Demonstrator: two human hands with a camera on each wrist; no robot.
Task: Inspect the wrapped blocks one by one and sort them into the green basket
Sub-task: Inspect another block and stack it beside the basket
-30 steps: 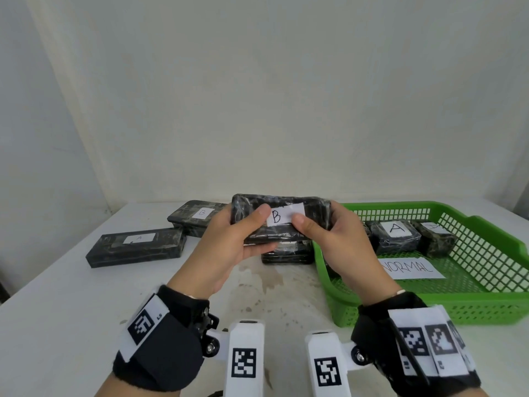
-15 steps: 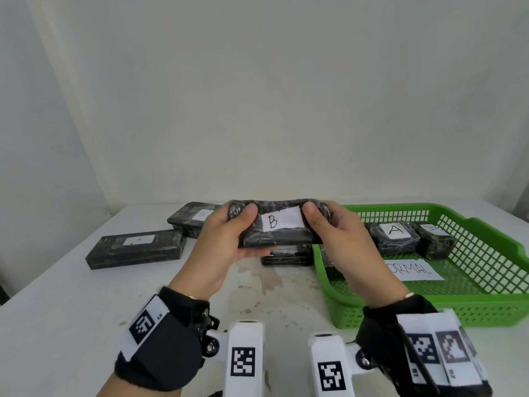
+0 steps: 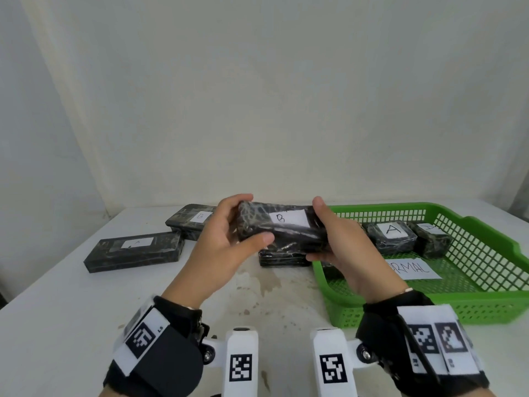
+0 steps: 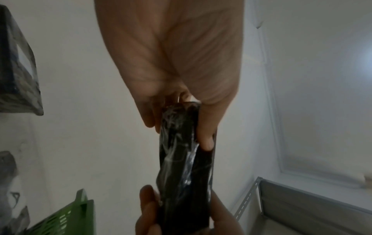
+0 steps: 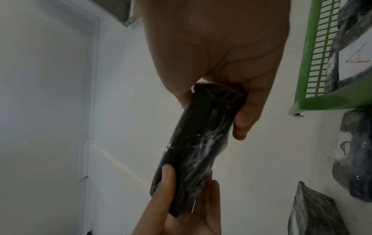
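Observation:
A black wrapped block with a white "B" label (image 3: 282,227) is held in the air above the table, just left of the green basket (image 3: 486,305). My left hand (image 3: 229,242) grips its left end, thumb on the near side. My right hand (image 3: 335,239) grips its right end. The left wrist view shows the block (image 4: 181,159) edge-on between fingers and thumb; so does the right wrist view, where the block (image 5: 201,143) runs down to my other hand. Two wrapped blocks marked "A" (image 3: 393,234) lie in the basket behind a paper sign (image 3: 412,269).
On the white table (image 3: 71,296) lie a block labelled "A" (image 3: 134,250) at the left, one labelled "B" (image 3: 191,220) behind it, and another block (image 3: 283,257) under my hands by the basket's corner. A wall stands close behind.
The held block has tipped so its labelled face turns upward and away. Both hands shifted from the label area out to the block's ends.

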